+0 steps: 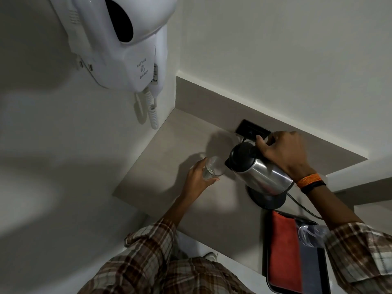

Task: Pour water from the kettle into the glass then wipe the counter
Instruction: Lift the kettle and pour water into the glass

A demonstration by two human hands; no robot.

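The right hand is closed around the black handle of the steel kettle, which is lifted off its round black base and tipped to the left, its black lid end and spout leaning toward the glass. The left hand is wrapped around the near side of the glass, fingers curled on its wall, holding it just left of the spout; whether the glass stands on the counter or is raised off it cannot be told. The glass is clear, and there may be a little water low inside it (the light is too dim to be sure, and no stream shows at the spout). A black cord runs from the base toward the near right. On the near right of the counter lies a dark tray holding a folded red cloth on its left side, and to the right of the cloth a clear plastic bottle on its side, partly hidden by the plaid sleeve; what the bottle contains cannot be made out. The right wrist wears orange and black bands. A black socket plate sits in the low back panel just beyond the kettle. On the left wall hangs a white hair dryer with a coiled cord.
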